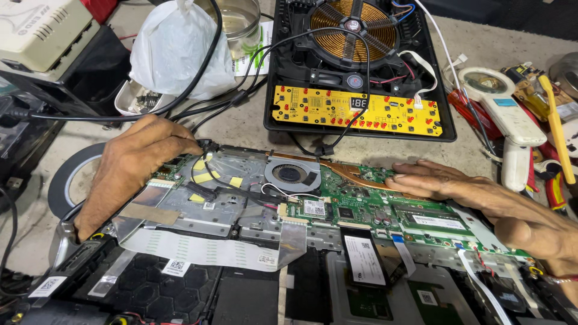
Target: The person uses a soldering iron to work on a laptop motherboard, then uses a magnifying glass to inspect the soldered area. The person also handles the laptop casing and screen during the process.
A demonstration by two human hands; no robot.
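Left hand (135, 165) fingers curled together, pressing opened laptop (271, 241) left of cooling fan (292, 174). Right hand (463, 192) flat, fingers straight, resting on green board (373, 210) right of fan, gripping nothing.

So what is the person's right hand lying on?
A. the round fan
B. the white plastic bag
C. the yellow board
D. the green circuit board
D: the right hand lies flat, fingers stretched out, on the green circuit board inside the open laptop.
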